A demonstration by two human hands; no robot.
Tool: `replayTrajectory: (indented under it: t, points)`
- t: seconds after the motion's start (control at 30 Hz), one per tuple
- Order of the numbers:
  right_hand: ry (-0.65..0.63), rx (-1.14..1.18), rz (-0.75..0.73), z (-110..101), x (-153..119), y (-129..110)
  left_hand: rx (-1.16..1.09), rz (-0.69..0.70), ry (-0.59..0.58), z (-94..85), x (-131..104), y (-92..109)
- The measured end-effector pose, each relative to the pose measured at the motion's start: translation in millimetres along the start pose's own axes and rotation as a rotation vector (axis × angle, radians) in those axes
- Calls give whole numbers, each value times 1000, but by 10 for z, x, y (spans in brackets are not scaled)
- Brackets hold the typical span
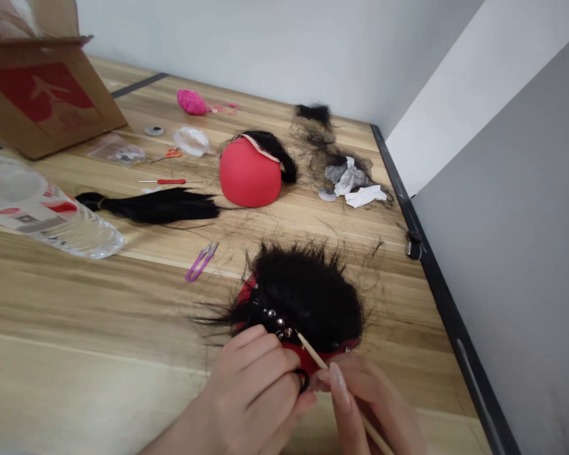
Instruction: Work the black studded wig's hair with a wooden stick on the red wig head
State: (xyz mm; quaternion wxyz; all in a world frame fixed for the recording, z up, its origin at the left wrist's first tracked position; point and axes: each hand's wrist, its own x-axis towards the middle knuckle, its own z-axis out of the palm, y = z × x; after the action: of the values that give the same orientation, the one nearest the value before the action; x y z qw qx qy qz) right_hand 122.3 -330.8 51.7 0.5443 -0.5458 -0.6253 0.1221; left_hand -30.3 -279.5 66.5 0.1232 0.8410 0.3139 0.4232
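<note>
A mound of black hair (308, 294) lies on a red base (308, 359) at the lower middle, with a row of shiny round pin heads (281, 323) along its near left side. My left hand (253, 392) is closed at its near left edge, a loop of black hair showing by the fingers. Pinched in my right hand (367, 398) is a thin wooden-handled tool (313, 351), its tip close to the pins and the hair edge. Purple thread snips (201, 262) lie to the left of the mound.
Behind stands a red dome (250, 174) with black hair. A tied hair bundle (165, 205), water bottle (52, 212) and cardboard box (47, 95) are at left. Crumpled tissues (353, 180) and loose hair lie back right; pink yarn (192, 102) is near the wall.
</note>
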Motion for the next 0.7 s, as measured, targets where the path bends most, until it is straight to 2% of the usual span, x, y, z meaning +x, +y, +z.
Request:
replayTrajectory:
  t: [0.1, 0.47, 0.6, 0.7]
  points:
    - [-49, 45, -9, -2, 5, 54, 35, 9, 18, 4, -9, -3]
    - [31, -2, 58, 78, 27, -2, -1, 15, 28, 31, 4, 3]
    - [-35, -44, 37, 50, -18, 24, 10, 36, 31, 30, -13, -8]
    - [-2, -89, 97, 57, -61, 34, 19, 35, 41, 31, 4, -2]
